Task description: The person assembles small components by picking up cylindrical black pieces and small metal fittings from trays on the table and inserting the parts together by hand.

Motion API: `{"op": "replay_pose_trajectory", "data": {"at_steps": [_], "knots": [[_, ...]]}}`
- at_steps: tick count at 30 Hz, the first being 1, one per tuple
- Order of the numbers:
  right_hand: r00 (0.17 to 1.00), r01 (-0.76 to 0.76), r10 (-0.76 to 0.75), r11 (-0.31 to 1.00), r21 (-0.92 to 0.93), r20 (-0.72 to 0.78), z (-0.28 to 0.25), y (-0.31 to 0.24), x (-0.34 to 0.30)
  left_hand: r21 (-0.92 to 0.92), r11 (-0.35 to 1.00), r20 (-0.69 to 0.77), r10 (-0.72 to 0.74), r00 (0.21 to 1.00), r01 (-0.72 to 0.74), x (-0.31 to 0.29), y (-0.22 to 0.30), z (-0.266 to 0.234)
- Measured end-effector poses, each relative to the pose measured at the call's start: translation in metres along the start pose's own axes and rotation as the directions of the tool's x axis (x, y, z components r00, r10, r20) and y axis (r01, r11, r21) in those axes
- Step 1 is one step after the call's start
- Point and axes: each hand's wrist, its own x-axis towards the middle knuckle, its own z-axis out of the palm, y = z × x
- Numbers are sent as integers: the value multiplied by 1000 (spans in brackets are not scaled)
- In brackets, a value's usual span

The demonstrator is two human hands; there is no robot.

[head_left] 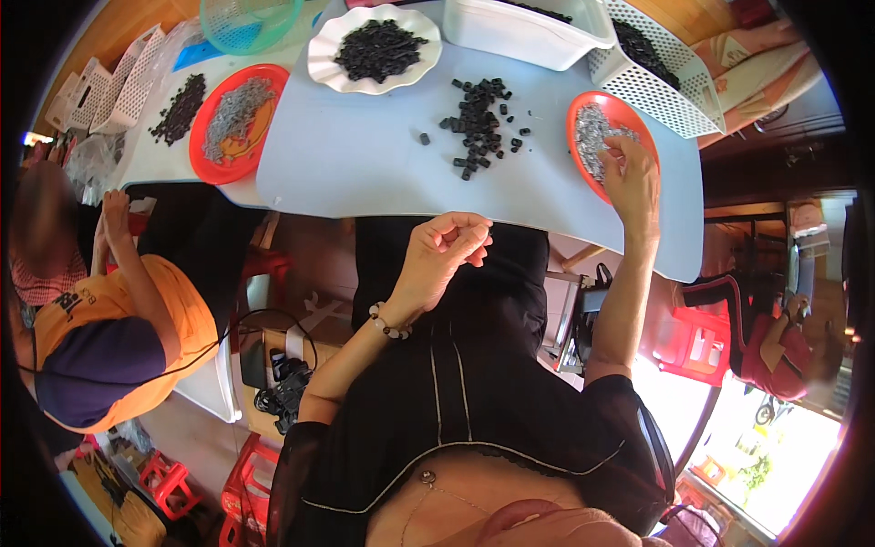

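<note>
My left hand is in front of the table's near edge, thumb and fingers pinched on a small black part that shows only at the fingertips. Over at the right, my right hand reaches into a red plate of small silvery metal pieces. Its thumb and forefinger are bent toward each other above the pieces; whether one is between them is too small to tell. Loose small black parts lie in a pile on the pale blue tabletop between the hands.
A white scalloped plate of black pieces stands at the back. Behind the pile are a white tub and a white perforated basket. Another red plate of metal pieces is at left, where a person in orange sits.
</note>
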Motion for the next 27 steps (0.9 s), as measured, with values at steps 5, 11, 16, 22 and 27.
{"op": "replay_pose_trajectory", "data": {"at_steps": [5,11,16,22,27], "knots": [[999,7,-5,999,-36,47,6,20,2,36,999,36,9,999,-10,0,0,6],[986,-101,95,994,33,138,9,28,7,77,997,22,-7,1000,5,1,-3,7],[986,-142,128,979,143,103,9,33,9,75,997,13,-22,1000,20,3,-6,9],[998,-58,53,983,173,32,11,47,9,98,994,19,-50,999,48,6,-7,12],[996,-85,75,974,210,54,5,41,7,100,994,18,-43,999,41,7,-8,10]]}}
